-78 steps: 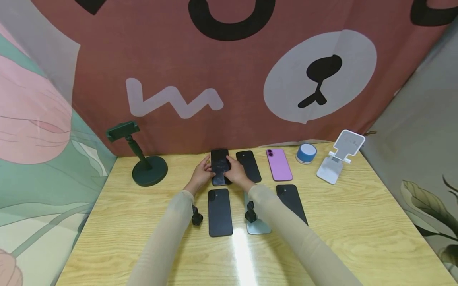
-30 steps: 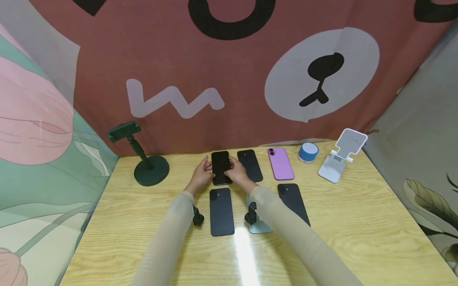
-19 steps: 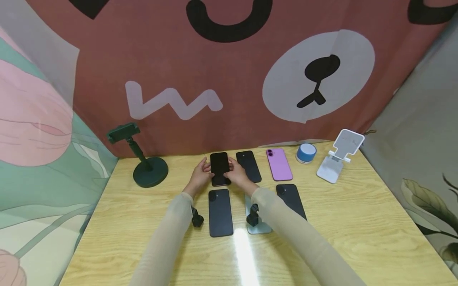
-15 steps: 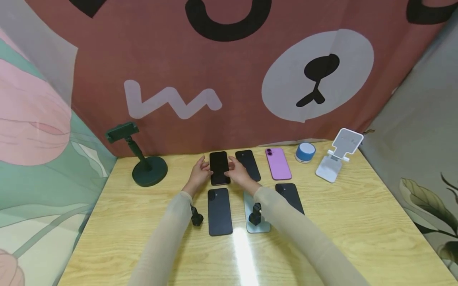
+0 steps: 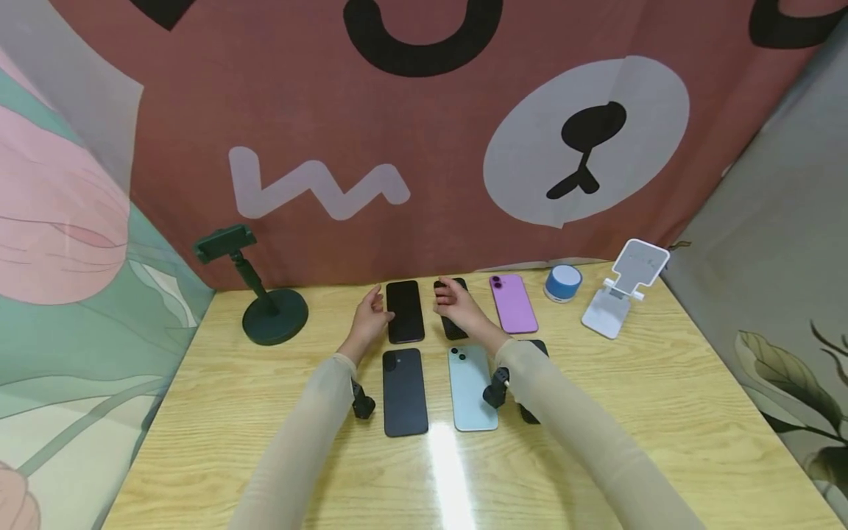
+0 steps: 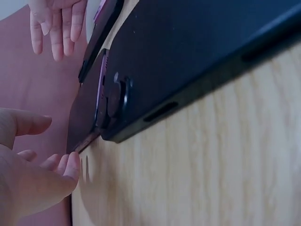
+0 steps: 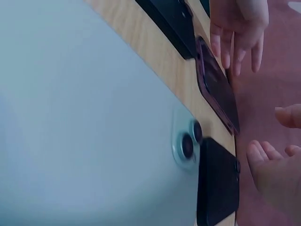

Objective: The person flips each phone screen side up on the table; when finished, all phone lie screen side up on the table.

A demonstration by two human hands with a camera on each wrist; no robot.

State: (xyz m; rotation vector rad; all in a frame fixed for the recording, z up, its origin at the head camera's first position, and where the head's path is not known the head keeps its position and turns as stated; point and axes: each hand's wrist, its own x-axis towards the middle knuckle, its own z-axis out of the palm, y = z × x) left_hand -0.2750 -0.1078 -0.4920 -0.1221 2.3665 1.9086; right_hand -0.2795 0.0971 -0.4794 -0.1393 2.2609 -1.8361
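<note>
A phone (image 5: 405, 313) lies screen up at the back of the table, its screen dark. My left hand (image 5: 369, 322) is at that phone's left edge, thumb next to the side; whether it touches cannot be told. In the left wrist view the fingers of this left hand (image 6: 37, 174) are loosely bent and hold nothing. My right hand (image 5: 461, 308) hovers over the neighbouring black phone (image 5: 456, 329), partly hiding it. Its fingers look relaxed and apart from any phone in the right wrist view, where the right hand (image 7: 277, 172) shows at the edge.
Nearer me lie a dark phone (image 5: 405, 394), a light blue phone (image 5: 472, 390) and a black phone (image 5: 530, 414) partly under my right sleeve. Along the back are a pink phone (image 5: 514, 303), a blue speaker (image 5: 563, 284), a white stand (image 5: 609, 313) and a green stand (image 5: 274, 318).
Both hands were at the sides of the screen-up phone. My right hand has let go and moved right, over the neighbouring phone. Reflections seen on the screen earliest are gone.
</note>
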